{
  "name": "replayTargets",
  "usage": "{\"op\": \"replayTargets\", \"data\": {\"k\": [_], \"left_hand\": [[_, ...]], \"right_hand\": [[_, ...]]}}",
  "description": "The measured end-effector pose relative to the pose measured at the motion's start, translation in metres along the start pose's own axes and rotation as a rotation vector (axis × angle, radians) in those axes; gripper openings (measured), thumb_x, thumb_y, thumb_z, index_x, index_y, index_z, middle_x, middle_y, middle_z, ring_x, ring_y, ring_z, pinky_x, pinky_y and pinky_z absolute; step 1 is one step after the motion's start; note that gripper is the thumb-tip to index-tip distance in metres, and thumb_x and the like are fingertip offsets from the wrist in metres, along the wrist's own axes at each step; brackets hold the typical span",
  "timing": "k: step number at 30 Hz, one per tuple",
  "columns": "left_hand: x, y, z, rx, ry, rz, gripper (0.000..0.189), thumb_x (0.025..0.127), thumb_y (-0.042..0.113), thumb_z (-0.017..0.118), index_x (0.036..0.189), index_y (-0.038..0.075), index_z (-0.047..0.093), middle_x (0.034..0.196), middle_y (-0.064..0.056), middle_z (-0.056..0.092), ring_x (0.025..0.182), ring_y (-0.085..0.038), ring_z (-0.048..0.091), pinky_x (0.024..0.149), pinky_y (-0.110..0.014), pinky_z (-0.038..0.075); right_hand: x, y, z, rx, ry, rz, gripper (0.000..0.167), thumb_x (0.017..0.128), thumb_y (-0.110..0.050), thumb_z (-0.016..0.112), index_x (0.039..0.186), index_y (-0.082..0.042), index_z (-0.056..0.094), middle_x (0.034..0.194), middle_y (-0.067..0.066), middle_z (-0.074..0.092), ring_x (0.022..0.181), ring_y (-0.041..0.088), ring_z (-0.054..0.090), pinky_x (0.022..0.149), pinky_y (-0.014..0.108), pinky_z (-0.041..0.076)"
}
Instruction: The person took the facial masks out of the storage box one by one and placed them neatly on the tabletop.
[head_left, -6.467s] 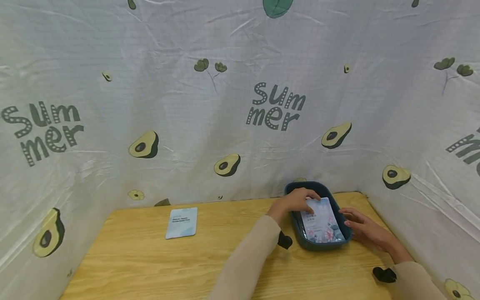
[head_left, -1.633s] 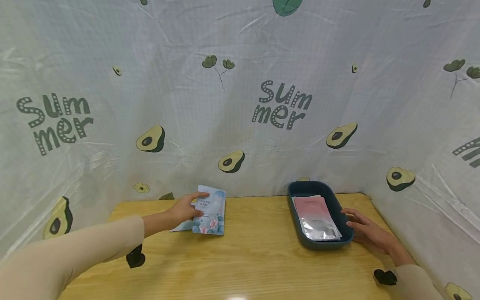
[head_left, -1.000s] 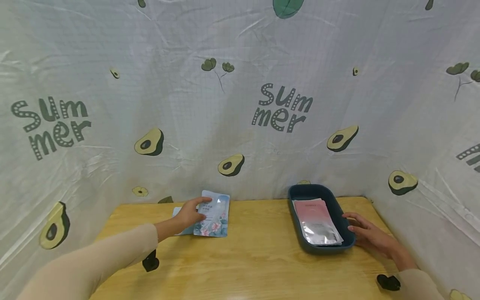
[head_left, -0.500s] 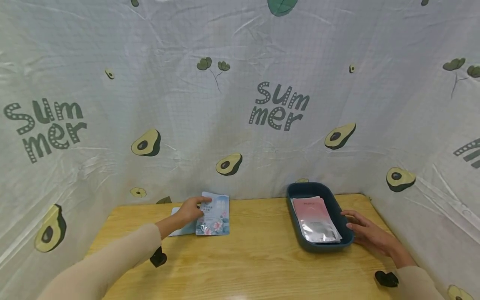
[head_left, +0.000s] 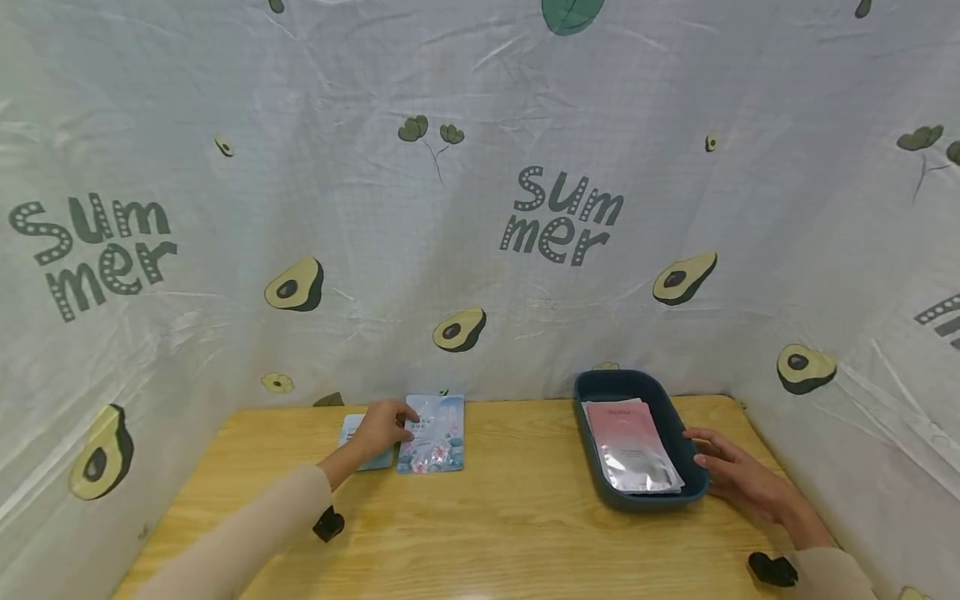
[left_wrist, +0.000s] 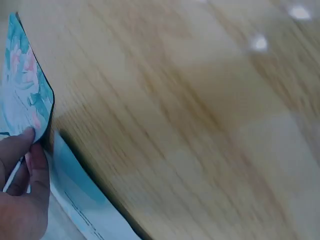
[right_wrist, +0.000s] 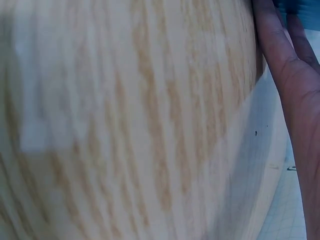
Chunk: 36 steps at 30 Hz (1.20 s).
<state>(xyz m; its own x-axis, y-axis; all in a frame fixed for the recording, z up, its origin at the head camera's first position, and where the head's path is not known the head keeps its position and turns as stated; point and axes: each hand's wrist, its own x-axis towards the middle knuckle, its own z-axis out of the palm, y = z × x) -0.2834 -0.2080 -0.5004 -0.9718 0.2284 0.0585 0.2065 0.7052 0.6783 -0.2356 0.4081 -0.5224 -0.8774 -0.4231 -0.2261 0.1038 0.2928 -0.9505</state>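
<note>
A blue floral sheet mask packet (head_left: 431, 437) lies almost flat near the table's back edge. My left hand (head_left: 383, 427) pinches its left edge; in the left wrist view the thumb is on the packet's (left_wrist: 27, 80) printed face. Partly under that hand, to the left, is a pale blue packet (head_left: 382, 459), its corner close beside the floral one. At the right stands a dark blue basket (head_left: 609, 381), with a pink and silver packet (head_left: 630, 433) on top of other packets inside. My right hand (head_left: 738, 475) rests with loosely bent fingers against the basket's right side.
A wooden table (head_left: 510, 533) carries everything. Behind it and along both sides hangs a white curtain (head_left: 375, 225) printed with avocados, close to the basket's far end. Bare wood lies between the floral packet and the basket.
My left hand has carried the floral packet from the basket leftward to beside the pale blue one, uncovering the pink packet. Lately the floral packet has lowered flatter. My right hand stays at the basket.
</note>
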Motion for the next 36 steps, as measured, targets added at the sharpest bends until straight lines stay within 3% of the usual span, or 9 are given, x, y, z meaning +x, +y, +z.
{"op": "replayTargets", "data": {"k": [7, 14, 21, 28, 32, 36], "left_hand": [[-0.01, 0.002, 0.0, 0.009, 0.072, -0.051, 0.02, 0.081, -0.01, 0.078, 0.1, -0.003, 0.075, 0.087, -0.011, 0.068, 0.077, -0.02, 0.062, 0.065, -0.034, 0.054], [-0.017, 0.0, -0.004, -0.018, 0.115, -0.032, 0.021, 0.082, -0.009, 0.077, 0.102, -0.004, 0.073, 0.092, -0.014, 0.07, 0.081, -0.024, 0.065, 0.072, -0.038, 0.056], [-0.017, -0.007, -0.004, 0.045, 0.119, -0.025, 0.023, 0.081, -0.009, 0.078, 0.103, -0.005, 0.072, 0.088, -0.012, 0.068, 0.076, -0.019, 0.06, 0.068, -0.034, 0.054], [-0.014, -0.012, 0.001, 0.109, 0.113, -0.025, 0.02, 0.081, -0.008, 0.08, 0.1, -0.006, 0.072, 0.091, -0.013, 0.065, 0.077, -0.019, 0.059, 0.069, -0.036, 0.054], [-0.014, -0.008, 0.004, 0.137, 0.104, -0.049, 0.024, 0.083, -0.007, 0.078, 0.106, -0.007, 0.07, 0.102, -0.018, 0.062, 0.082, -0.023, 0.057, 0.074, -0.039, 0.054], [-0.014, 0.006, 0.006, 0.116, 0.111, -0.034, 0.027, 0.088, -0.003, 0.074, 0.114, -0.006, 0.068, 0.116, -0.024, 0.059, 0.093, -0.03, 0.06, 0.083, -0.046, 0.055]], "right_hand": [[0.003, 0.002, 0.004, -0.007, 0.004, -0.01, 0.051, 0.111, -0.023, 0.044, 0.156, -0.011, 0.025, 0.162, 0.033, 0.006, 0.138, 0.036, 0.039, 0.106, 0.059, 0.044], [0.0, 0.001, 0.002, 0.008, 0.012, -0.017, 0.047, 0.111, -0.021, 0.044, 0.155, -0.013, 0.028, 0.16, 0.031, 0.007, 0.129, 0.022, 0.047, 0.103, 0.05, 0.049], [-0.002, -0.001, 0.0, 0.018, -0.006, -0.042, 0.046, 0.111, -0.02, 0.043, 0.154, -0.014, 0.029, 0.159, 0.034, 0.007, 0.126, 0.017, 0.051, 0.1, 0.046, 0.051], [0.001, -0.001, 0.0, 0.014, -0.017, -0.042, 0.046, 0.111, -0.02, 0.043, 0.154, -0.014, 0.03, 0.159, 0.033, 0.006, 0.125, 0.012, 0.049, 0.103, 0.05, 0.049], [0.001, 0.001, 0.001, 0.023, -0.023, -0.04, 0.046, 0.111, -0.02, 0.043, 0.155, -0.014, 0.03, 0.158, 0.032, 0.006, 0.126, 0.013, 0.05, 0.102, 0.045, 0.049], [-0.001, 0.001, 0.002, 0.028, -0.016, -0.038, 0.046, 0.111, -0.021, 0.043, 0.154, -0.015, 0.03, 0.158, 0.032, 0.005, 0.125, 0.013, 0.049, 0.1, 0.042, 0.05]]}}
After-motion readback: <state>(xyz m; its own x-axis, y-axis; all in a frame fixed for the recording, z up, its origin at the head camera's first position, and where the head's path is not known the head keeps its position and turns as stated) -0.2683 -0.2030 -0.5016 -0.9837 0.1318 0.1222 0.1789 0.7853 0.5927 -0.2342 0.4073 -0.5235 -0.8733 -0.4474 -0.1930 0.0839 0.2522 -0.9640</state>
